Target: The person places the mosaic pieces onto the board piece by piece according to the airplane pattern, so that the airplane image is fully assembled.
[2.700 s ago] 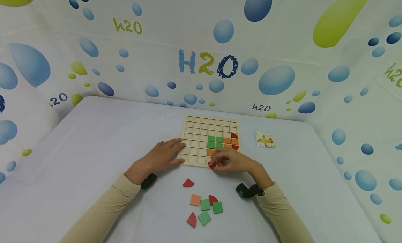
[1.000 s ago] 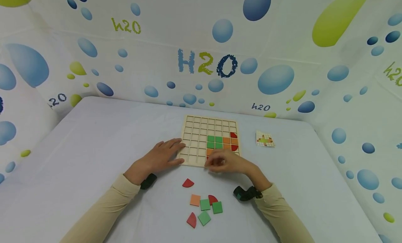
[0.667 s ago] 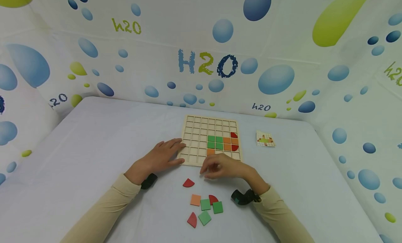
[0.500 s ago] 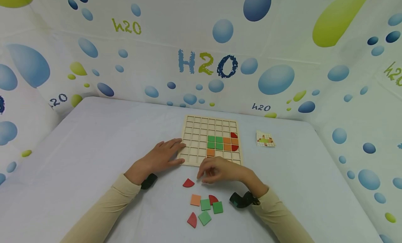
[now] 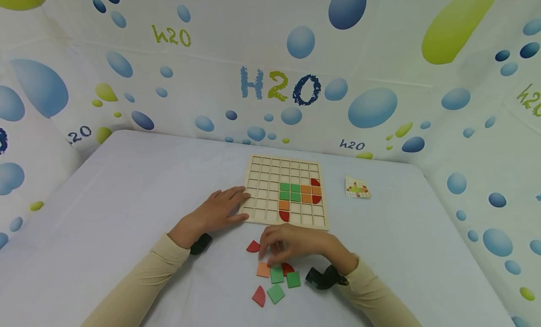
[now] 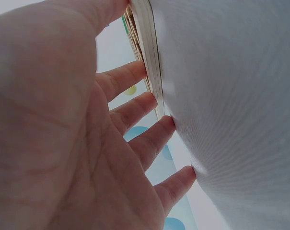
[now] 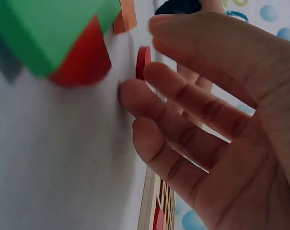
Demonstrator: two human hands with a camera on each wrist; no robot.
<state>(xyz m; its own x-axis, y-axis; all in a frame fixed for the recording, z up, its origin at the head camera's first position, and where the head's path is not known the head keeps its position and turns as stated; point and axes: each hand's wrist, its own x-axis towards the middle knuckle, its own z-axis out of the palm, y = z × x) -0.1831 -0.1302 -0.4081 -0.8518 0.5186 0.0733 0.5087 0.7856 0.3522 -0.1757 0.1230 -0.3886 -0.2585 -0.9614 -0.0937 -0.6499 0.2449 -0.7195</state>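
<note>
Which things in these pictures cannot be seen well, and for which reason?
Head view: the card, its pattern too small to read exactly.
Head view: one red piece, partly hidden by green squares.
Left wrist view: the left hand, thumb tip cut off by the top edge.
Right wrist view: green squares, blurred and cut off by the top and left edges.

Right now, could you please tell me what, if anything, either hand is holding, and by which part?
Nothing is held: the left hand only touches the board along its left edge, and the right hand is empty.
</note>
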